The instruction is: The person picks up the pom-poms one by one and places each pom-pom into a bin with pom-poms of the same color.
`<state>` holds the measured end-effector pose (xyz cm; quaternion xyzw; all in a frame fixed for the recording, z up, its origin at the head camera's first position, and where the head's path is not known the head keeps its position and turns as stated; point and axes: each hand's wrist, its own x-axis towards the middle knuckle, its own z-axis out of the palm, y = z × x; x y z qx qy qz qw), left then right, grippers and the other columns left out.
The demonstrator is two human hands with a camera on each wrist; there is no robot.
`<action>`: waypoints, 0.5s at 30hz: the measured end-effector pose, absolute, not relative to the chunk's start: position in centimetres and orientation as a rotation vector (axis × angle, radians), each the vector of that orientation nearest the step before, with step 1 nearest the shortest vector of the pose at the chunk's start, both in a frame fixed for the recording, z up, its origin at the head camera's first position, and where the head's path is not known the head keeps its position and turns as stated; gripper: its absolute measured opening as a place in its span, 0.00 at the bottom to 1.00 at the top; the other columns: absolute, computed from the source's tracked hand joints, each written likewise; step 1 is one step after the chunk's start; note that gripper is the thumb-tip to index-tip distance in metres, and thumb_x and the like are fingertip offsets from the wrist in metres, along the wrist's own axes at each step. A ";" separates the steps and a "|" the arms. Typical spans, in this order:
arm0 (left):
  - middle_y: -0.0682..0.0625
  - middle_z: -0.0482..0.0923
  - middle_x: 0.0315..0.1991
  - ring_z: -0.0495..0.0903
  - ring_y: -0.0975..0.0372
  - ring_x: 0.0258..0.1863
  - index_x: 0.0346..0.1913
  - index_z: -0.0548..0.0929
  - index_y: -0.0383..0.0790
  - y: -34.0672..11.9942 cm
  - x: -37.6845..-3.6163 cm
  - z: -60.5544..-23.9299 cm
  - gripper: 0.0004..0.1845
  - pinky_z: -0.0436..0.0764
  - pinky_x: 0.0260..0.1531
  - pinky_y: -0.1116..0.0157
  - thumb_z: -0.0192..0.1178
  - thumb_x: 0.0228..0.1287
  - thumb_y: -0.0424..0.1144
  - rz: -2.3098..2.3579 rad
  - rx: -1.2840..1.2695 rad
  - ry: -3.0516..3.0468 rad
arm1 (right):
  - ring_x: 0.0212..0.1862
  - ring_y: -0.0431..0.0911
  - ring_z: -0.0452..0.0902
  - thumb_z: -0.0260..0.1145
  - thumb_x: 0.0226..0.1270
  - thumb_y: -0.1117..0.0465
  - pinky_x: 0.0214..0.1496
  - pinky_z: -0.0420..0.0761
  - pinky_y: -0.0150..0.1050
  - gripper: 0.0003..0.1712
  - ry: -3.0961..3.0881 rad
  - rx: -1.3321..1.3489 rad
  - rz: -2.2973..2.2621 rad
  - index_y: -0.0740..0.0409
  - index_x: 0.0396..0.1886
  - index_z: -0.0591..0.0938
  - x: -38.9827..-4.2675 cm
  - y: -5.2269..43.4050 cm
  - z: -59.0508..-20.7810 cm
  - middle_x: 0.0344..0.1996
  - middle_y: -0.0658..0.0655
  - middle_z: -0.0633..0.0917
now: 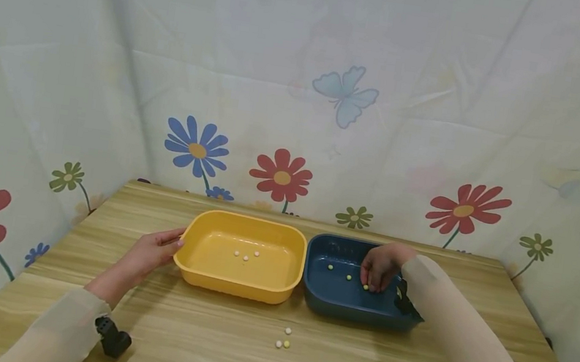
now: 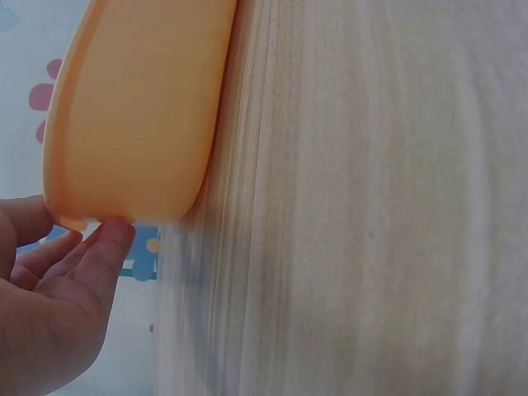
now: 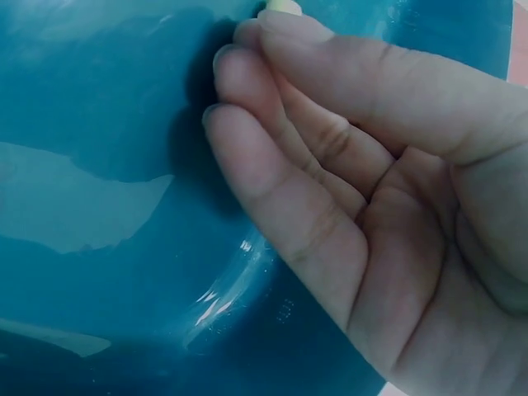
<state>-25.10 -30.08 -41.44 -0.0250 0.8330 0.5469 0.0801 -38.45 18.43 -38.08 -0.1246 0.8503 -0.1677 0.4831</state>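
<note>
My left hand grips the left end of a yellow plastic basin; in the left wrist view its thumb is at the rim and its fingertips touch the basin's outside wall. Three small white beads lie on that basin's floor. To the right, my right hand reaches down into a dark blue basin. Its thumb and forefinger pinch a small yellow bead close over the basin's floor, the other fingers loosely bent. Two more yellow beads lie left of this hand.
In front of the basins, two white beads and a yellow bead sit close together on the wood-grain table. The basins stand side by side. A flower-printed cloth hangs behind the table and along both sides.
</note>
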 end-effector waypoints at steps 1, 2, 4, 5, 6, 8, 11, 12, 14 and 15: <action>0.30 0.58 0.78 0.67 0.40 0.75 0.79 0.56 0.29 -30.1 -25.1 -41.4 0.31 0.75 0.69 0.52 0.46 0.83 0.42 1.637 -0.075 2.490 | 0.31 0.38 0.78 0.66 0.68 0.72 0.38 0.84 0.28 0.10 2.067 -0.300 -0.414 0.53 0.32 0.82 -38.5 18.5 -38.1 0.26 0.48 0.83; 0.30 0.58 0.78 0.66 0.40 0.75 0.79 0.56 0.30 -30.1 -25.1 -41.4 0.31 0.75 0.69 0.52 0.46 0.83 0.43 1.638 -0.075 2.488 | 0.31 0.38 0.79 0.65 0.68 0.73 0.38 0.84 0.28 0.10 2.064 -0.299 -0.418 0.53 0.33 0.82 -38.5 18.5 -38.0 0.26 0.48 0.83; 0.30 0.58 0.78 0.66 0.40 0.75 0.79 0.56 0.30 -30.1 -25.1 -41.4 0.31 0.75 0.69 0.52 0.47 0.83 0.43 1.640 -0.073 2.487 | 0.32 0.38 0.79 0.65 0.68 0.73 0.39 0.84 0.28 0.09 2.057 -0.301 -0.425 0.54 0.34 0.82 -38.5 18.6 -38.0 0.26 0.48 0.83; 0.31 0.58 0.78 0.66 0.40 0.75 0.79 0.56 0.30 -30.1 -25.1 -41.4 0.31 0.75 0.69 0.52 0.47 0.83 0.43 1.641 -0.073 2.486 | 0.32 0.37 0.79 0.64 0.68 0.73 0.39 0.84 0.28 0.09 2.054 -0.304 -0.425 0.55 0.34 0.82 -38.4 18.6 -37.9 0.27 0.47 0.83; 0.31 0.58 0.78 0.67 0.40 0.75 0.79 0.56 0.30 -30.1 -25.1 -41.4 0.31 0.75 0.69 0.52 0.47 0.83 0.43 1.639 -0.073 2.489 | 0.32 0.38 0.79 0.64 0.68 0.74 0.40 0.84 0.29 0.09 2.053 -0.303 -0.427 0.55 0.35 0.82 -38.4 18.6 -37.9 0.27 0.47 0.83; 0.31 0.58 0.78 0.67 0.41 0.75 0.79 0.56 0.30 -30.1 -25.0 -41.4 0.31 0.76 0.69 0.52 0.47 0.83 0.43 1.640 -0.074 2.490 | 0.33 0.38 0.79 0.64 0.68 0.74 0.41 0.85 0.29 0.08 2.059 -0.306 -0.426 0.57 0.37 0.82 -38.4 18.6 -37.8 0.27 0.48 0.84; 0.31 0.58 0.78 0.66 0.41 0.75 0.79 0.56 0.30 -30.1 -25.0 -41.4 0.31 0.76 0.69 0.52 0.47 0.83 0.43 1.637 -0.088 2.489 | 0.34 0.38 0.79 0.64 0.68 0.73 0.42 0.85 0.30 0.08 2.079 -0.310 -0.416 0.58 0.40 0.83 -38.3 18.7 -37.7 0.28 0.48 0.83; 0.31 0.58 0.78 0.66 0.41 0.75 0.79 0.56 0.30 -30.1 -25.0 -41.3 0.31 0.76 0.69 0.52 0.47 0.83 0.43 1.635 -0.092 2.489 | 0.34 0.38 0.79 0.64 0.68 0.73 0.42 0.86 0.30 0.08 2.087 -0.306 -0.416 0.58 0.41 0.83 -38.3 18.7 -37.7 0.29 0.48 0.84; 0.31 0.58 0.78 0.66 0.41 0.76 0.79 0.56 0.31 -30.0 -25.0 -41.3 0.31 0.76 0.69 0.52 0.47 0.83 0.43 1.634 -0.101 2.485 | 0.34 0.38 0.80 0.64 0.68 0.73 0.43 0.86 0.31 0.08 2.098 -0.305 -0.414 0.59 0.42 0.84 -38.3 18.7 -37.7 0.30 0.49 0.84; 0.31 0.58 0.78 0.66 0.41 0.76 0.79 0.56 0.31 -30.0 -25.0 -41.3 0.31 0.76 0.69 0.52 0.47 0.83 0.43 1.633 -0.103 2.484 | 0.34 0.39 0.80 0.64 0.68 0.74 0.44 0.86 0.32 0.09 2.103 -0.304 -0.415 0.59 0.43 0.84 -38.3 18.8 -37.7 0.31 0.50 0.84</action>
